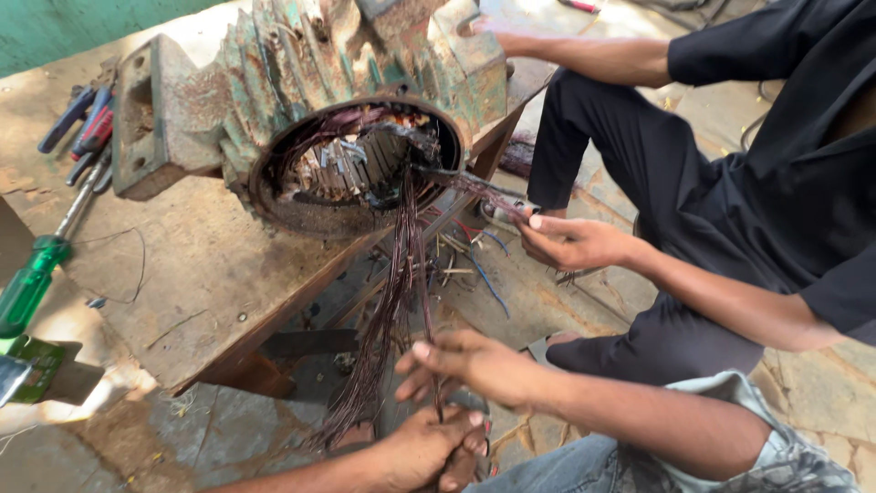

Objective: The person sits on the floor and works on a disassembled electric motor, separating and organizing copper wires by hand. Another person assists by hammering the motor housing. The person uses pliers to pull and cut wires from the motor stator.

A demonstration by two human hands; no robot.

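In both hands [438, 415], stringy copper wire [392, 301].

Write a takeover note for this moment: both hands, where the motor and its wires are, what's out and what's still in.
Left hand: closed on the lower end of the dark copper winding wires.
Right hand: pinching a strand just above.
The rusty green finned motor housing lies on the worn wooden bench, opening facing the wearer.
Out: one long bundle hanging from the opening.
Left: windings inside.
A co-worker's hand pulls another strand.
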